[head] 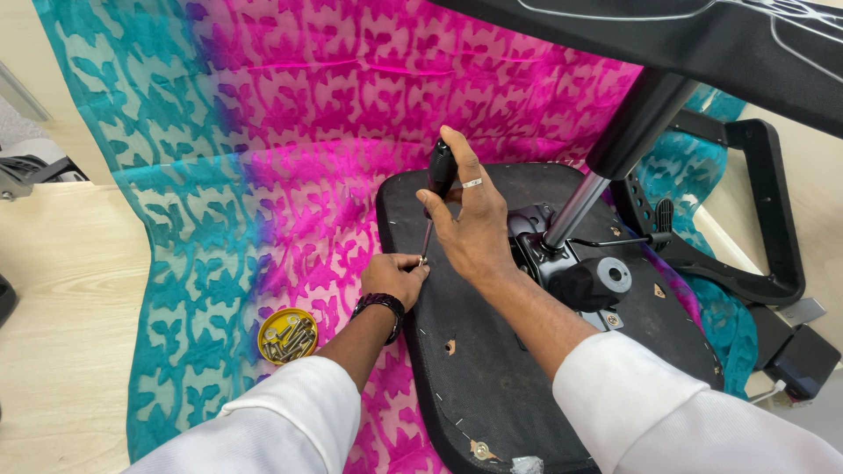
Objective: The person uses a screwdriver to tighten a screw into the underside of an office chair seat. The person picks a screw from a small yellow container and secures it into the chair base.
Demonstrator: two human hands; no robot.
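Cloth (263, 132) patterned in pink and teal covers the pale wooden floor (61, 333) and runs up behind the work. On it lies an upturned office chair seat (492, 377), its black underside facing up, with staples dotting the left rim. A metal gas-lift column (575, 211) rises from the mounting plate (571, 276) near the seat's middle and passes into a black sleeve that slants toward the dark chair base (702, 44) across the top of the view. A black armrest loop (764, 219) lies to the right, partly on the cloth. A small yellow tin (287, 335) holding screws and bolts sits on the cloth left of the seat, well apart from the hands. The column and plate stand just right of the right hand but do not block the spot being worked.

A screwdriver (436, 189) stands nearly upright over the seat's left edge, its black handle at the top and its thin shaft running down to a tip at the rim. The right hand (474, 228), with a ring on one finger, is curled around the handle, the index finger reaching over its top and the thumb pressed to its side, a firm grasp. The left hand (393, 276), with a dark beaded band at the wrist, sits directly below, fingers folded in and pinched together right at the tip of the shaft where it meets the seat. Whether they pinch a small screw or only steady the tip, I cannot tell. Both arms wear white sleeves.
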